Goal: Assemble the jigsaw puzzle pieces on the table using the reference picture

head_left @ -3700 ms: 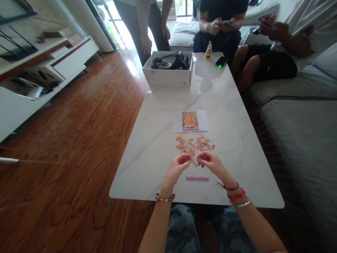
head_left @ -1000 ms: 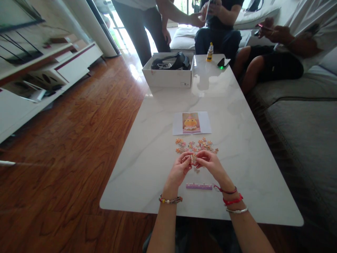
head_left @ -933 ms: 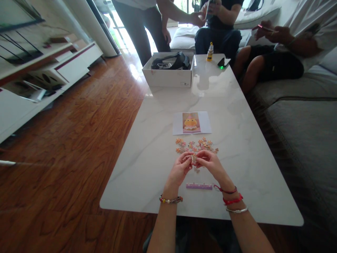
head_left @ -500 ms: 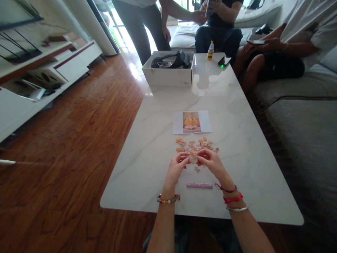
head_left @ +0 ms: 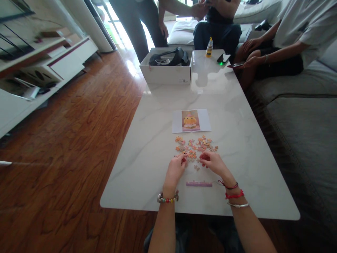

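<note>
Head view, the only camera. Left hand (head_left: 177,167): thumb and fingers drawn close together at the near left edge of the loose puzzle pieces (head_left: 193,154); cannot tell whether a piece is between the fingertips. Right hand (head_left: 214,164): narrow pinch, thumb near forefinger, just right of the heap's near end; a small pale piece seems to be at the fingertips, but too small to confirm. The two hands are apart, with pieces visible between them.

Progress, as judged from the layout: one purple strip (head_left: 199,183) lies nearest the person on the white table (head_left: 147,158), small tabs along its far edge. It looks like a finished row of joined pieces, probably the bottom border, since the printed sheet (head_left: 204,119) beyond the heap shows a pinkish-purple band at the foot of its picture.

Left to do: by far the larger share. Most orange, yellow and pink pieces lie scattered between sheet and strip, with no second row attached to the strip. A few pale pieces (head_left: 196,168) sit closer to the strip, not touching it; possibly picked out for sorting, estimate early stage
</note>
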`<state>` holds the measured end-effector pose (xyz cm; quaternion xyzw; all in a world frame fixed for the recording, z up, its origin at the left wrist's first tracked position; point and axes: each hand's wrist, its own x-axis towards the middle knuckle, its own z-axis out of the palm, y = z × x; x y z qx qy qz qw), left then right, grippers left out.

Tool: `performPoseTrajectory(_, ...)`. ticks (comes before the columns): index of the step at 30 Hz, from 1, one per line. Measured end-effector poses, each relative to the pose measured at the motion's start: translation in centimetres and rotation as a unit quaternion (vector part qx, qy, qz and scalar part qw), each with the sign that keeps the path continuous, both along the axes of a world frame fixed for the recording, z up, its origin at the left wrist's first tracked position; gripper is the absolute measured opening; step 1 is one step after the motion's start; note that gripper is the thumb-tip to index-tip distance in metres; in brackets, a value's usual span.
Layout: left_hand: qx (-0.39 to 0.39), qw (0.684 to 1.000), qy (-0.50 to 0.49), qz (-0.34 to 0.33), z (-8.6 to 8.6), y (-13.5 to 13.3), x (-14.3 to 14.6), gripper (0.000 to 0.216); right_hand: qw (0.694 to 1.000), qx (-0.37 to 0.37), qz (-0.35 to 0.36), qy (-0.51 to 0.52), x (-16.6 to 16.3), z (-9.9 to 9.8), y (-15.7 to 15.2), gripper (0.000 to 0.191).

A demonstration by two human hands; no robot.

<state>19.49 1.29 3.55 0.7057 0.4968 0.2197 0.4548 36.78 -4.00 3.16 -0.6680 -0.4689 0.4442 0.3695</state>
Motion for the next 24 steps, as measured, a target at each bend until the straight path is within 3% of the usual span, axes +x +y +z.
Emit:
performPoseTrajectory(6, -0.013, 1.000, 0.003, 0.000, -0.5, 0.4, 0.1, 0.014, 1.000, 0.005, 0.009, 0.015, 0.3, -0.1, 0.1, 0.010)
performPoseTrajectory(16, -0.007, 0.999, 0.006, -0.039, 0.2, 0.5, 0.0, 0.010, 0.998, -0.002, 0.055, 0.016, 0.3, -0.4, 0.1, 0.012)
performPoseTrajectory(24, -0.002, 0.982, 0.143, -0.122, 0.9, 0.8, -0.4, 0.015, 0.998, -0.010, 0.056, -0.013, -0.1, -0.3, 0.2, 0.012)
